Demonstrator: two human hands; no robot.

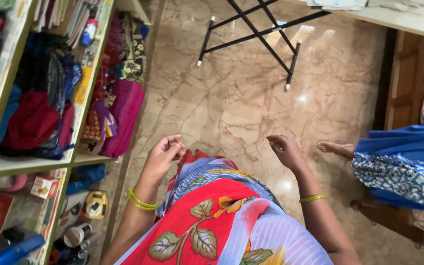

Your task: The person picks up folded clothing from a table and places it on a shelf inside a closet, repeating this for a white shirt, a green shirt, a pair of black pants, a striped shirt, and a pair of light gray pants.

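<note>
Both hands hang over the marble floor (231, 98). The left hand (162, 158) pinches its fingertips together at nine o'clock. The right hand (286, 149), at three o'clock, curls loosely, holding nothing. Shelves (82, 158) stand beside the left hand.

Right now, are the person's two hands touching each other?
Apart. The head view shows the left hand and right hand with bare marble floor between them.

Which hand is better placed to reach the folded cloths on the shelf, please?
The left hand, probably. It hovers on the side of the shelf, close to the magenta folded cloth. The right hand hangs farther away, over the marble floor.
</note>
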